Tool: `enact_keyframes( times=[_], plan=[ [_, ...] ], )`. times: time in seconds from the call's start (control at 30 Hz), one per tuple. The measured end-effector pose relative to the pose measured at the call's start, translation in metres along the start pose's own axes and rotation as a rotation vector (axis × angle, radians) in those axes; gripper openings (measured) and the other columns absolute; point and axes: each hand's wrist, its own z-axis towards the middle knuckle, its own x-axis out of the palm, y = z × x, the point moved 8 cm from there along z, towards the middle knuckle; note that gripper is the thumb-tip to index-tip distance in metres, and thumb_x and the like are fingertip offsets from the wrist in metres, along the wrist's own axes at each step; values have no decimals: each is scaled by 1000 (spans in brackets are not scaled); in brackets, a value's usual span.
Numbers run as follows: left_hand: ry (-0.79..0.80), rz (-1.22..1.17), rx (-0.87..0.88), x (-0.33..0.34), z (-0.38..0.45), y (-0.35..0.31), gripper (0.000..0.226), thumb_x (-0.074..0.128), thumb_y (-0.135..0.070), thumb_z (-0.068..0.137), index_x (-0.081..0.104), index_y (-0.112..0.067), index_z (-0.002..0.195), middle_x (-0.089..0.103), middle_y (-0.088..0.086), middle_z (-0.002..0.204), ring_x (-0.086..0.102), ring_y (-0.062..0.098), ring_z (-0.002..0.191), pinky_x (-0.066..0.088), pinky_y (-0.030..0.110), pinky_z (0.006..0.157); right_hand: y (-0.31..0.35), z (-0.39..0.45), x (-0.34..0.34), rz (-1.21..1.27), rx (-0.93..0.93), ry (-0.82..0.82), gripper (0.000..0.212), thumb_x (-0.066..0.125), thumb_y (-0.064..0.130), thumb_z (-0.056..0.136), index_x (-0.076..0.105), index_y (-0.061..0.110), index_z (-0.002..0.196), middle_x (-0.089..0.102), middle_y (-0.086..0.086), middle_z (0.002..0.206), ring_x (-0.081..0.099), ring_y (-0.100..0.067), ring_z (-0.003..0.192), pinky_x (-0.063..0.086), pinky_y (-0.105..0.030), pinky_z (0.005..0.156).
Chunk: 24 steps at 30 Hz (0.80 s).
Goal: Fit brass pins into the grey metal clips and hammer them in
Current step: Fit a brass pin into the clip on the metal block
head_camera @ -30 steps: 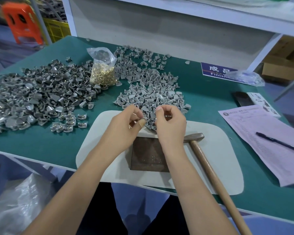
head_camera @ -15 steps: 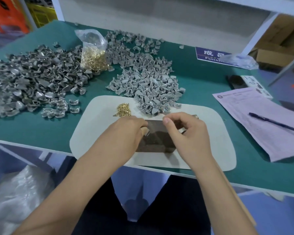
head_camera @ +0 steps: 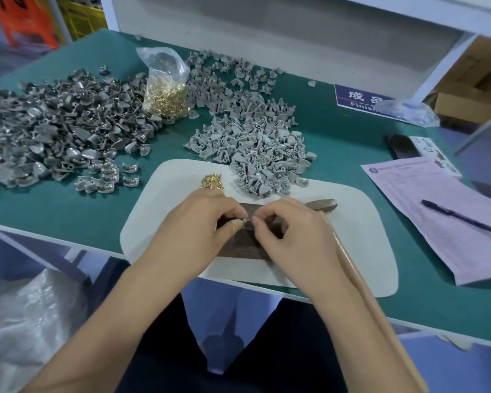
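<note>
My left hand (head_camera: 201, 222) and my right hand (head_camera: 292, 236) meet over the dark metal block (head_camera: 238, 245) on the white mat (head_camera: 352, 251). Between their fingertips they pinch one small grey clip (head_camera: 245, 221); whether a pin is in it is hidden. A little heap of loose brass pins (head_camera: 212, 181) lies on the mat just beyond my left hand. Light grey clips (head_camera: 255, 148) are piled behind the mat. A hammer lies by my right forearm, its head (head_camera: 323, 205) on the mat and its wooden handle (head_camera: 380, 307) running toward me.
A darker grey heap of clips (head_camera: 60, 131) covers the left of the green table (head_camera: 338, 148). A plastic bag of brass pins (head_camera: 166, 89) stands between the heaps. A pink form (head_camera: 442, 211) with a pen (head_camera: 462, 218), a phone (head_camera: 403, 146) and a blue sign (head_camera: 360, 100) lie at the right.
Both hands dropped from the clip pile toward me onto the dark block and closed together on one clip. The camera view shifted, uncovering the small heap of loose pins.
</note>
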Motion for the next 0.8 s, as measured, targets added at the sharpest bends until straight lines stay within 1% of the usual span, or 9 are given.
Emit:
enact_keyframes(
  times=[0.1,0.2,0.3,0.37,0.43,0.5,0.57,0.7,0.8],
  plan=[
    [-5,-14,-8,2,0,1,11,71,-26,88,73,-33,97,59,-14,88,50,7,93,48,37,83,6,5,2,-65,-31,18,4,73,29,84,69,30,84,61,13,81,56,-6,73,52,-38,65],
    [-29,-23,-4,3,-1,3,10,70,-27,88,71,-33,95,57,-16,88,49,5,95,49,35,82,10,9,4,-117,-61,61,3,72,27,85,71,28,87,62,12,85,59,-10,80,53,-39,67],
    [-59,-19,-15,3,-2,4,9,72,-30,87,71,-35,95,59,-16,90,49,6,96,49,35,81,14,13,5,-167,-92,122,3,70,30,88,71,29,90,63,12,88,60,-10,84,52,-38,68],
    [-73,-11,-17,3,-2,4,10,74,-30,86,72,-35,94,60,-15,89,50,7,97,49,36,79,16,15,4,-210,-106,141,3,69,32,88,71,29,90,62,12,87,60,-10,85,50,-35,65],
    [-87,-3,-20,3,-2,6,11,75,-31,86,73,-36,95,60,-15,89,51,8,97,50,37,77,18,16,3,-202,-120,147,1,71,30,88,71,29,87,58,14,82,59,-10,81,48,-34,63],
    [-100,2,-21,3,-3,8,11,75,-32,86,74,-37,96,59,-16,89,50,6,96,50,36,74,18,14,4,-154,-125,163,3,72,26,87,71,28,85,55,14,79,56,-10,77,50,-37,64],
    [-114,5,-15,3,-4,9,11,75,-33,86,75,-38,96,59,-16,88,49,4,95,50,35,71,18,12,3,-122,-129,161,4,73,23,87,72,26,85,56,12,79,55,-10,76,51,-39,64],
    [-136,16,-1,3,-5,8,11,75,-35,85,76,-39,96,60,-16,86,50,4,92,49,32,66,16,13,2,-118,-120,162,3,73,24,88,74,27,87,59,13,80,56,-10,76,52,-40,63],
    [-139,26,1,2,-4,9,10,74,-37,85,76,-39,95,60,-17,86,50,3,92,48,30,65,15,14,1,-99,-104,168,3,73,25,88,75,28,87,54,16,77,50,-5,73,51,-39,64]
  ],
)
